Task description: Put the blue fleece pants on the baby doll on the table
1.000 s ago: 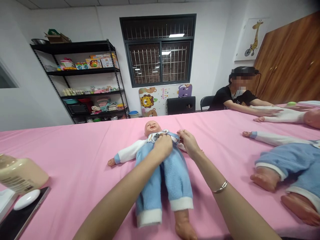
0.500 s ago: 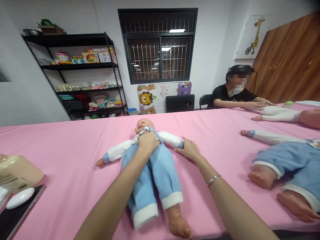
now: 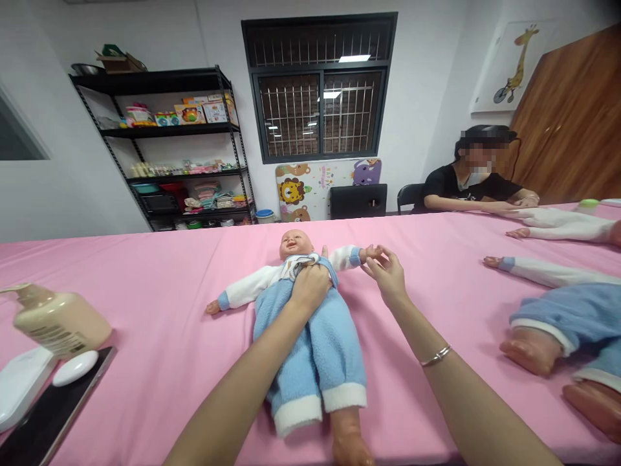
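Note:
A baby doll lies on its back on the pink-covered table, wearing blue fleece overalls with white cuffs and a white long-sleeved top. My left hand is closed on the bib of the overalls at the doll's chest; its fingertips are partly hidden. Beside it, a strap and white cloth bunch up under the doll's chin. With thumb and fingers, my right hand pinches the doll's small hand, its sleeved arm stretched out sideways. The doll's other arm rests on the table.
A pump bottle, a phone and a white oval object lie at the left. Another doll in blue trousers lies at the right. Across the table, a person in black sits touching a white-clothed doll.
My right hand has moved from the doll's sleeve cuff to its hand, and that arm is now raised further outward. The doll's head has turned towards me. The view has shifted slightly left.

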Motion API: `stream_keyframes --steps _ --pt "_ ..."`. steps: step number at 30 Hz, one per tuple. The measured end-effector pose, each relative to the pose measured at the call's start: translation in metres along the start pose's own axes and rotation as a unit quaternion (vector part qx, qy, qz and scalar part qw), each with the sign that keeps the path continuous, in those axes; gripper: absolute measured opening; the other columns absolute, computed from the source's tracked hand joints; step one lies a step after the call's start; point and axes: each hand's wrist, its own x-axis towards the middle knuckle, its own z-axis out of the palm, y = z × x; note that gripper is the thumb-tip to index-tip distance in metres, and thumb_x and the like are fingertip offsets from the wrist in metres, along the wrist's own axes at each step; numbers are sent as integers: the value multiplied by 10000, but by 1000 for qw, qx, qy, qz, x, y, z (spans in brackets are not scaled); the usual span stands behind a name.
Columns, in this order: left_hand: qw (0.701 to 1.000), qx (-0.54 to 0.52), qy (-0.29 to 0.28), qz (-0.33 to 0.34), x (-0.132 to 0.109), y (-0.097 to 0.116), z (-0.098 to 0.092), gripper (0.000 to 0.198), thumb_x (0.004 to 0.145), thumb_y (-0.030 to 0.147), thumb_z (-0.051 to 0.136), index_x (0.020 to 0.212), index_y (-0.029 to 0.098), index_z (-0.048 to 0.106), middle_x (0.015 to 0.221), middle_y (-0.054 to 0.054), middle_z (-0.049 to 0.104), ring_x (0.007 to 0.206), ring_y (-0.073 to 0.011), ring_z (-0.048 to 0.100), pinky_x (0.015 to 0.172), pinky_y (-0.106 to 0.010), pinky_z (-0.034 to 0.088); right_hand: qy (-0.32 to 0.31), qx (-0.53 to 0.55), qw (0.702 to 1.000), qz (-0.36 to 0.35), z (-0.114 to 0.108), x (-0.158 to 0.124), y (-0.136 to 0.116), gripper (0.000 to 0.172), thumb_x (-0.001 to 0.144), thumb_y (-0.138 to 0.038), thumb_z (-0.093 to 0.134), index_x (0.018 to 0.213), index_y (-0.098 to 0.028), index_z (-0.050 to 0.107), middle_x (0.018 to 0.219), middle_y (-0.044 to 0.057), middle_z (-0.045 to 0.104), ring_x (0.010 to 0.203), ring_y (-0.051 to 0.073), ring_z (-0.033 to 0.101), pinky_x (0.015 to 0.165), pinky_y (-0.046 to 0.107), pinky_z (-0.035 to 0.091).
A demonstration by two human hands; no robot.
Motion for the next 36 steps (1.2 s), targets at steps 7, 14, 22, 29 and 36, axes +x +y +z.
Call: stream_keyframes --steps 7,14,22,29,36 --pt "999 -29 12 0 -1 1 1 539 832 191 414 1337 63 280 1109 -161 598 1024 -222 577 872 -292 447 -175 -86 977 -84 22 -14 0 525 784 -461 545 1218 -169 507 1325 103 462 1250 237 404 1083 458 292" --pt "992 -99 55 54 -3 -3 -1 532 842 184 422 1348 94 282 1330 -173 454 1199 -194 464 1023 -303 338 -250 -324 888 -211 23 -20 17 464 878 -235 354 1340 -227 400 1416 55 340 1305 200 317 1090 445 278" --pt "988 -90 66 108 -4 -3 -2 490 860 182 410 1340 126 336 1327 -154 466 1256 -187 404 1053 -335 324 -284 -295 899 -157 27 -27 14 668 707 -47 362 1345 -246 390 1466 14 227 1345 191 228 1099 423 273" --pt "999 -35 -12 -28 -3 4 -8 500 812 142 437 1306 104 371 990 -128 649 905 -222 626 790 -312 500 -271 -87 957 -56 46 -40 -2 551 668 -159 469 1218 -188 470 1238 85 525 1055 213 567 873 370 503" --pt "995 -23 -65 -68 4 12 -14 212 792 129 456 979 124 556 894 -126 633 835 -240 622 702 -327 499 -145 -248 954 -89 43 -46 -3 263 710 -266 552 960 -183 543 1015 61 588 799 175 616 605 271 502"
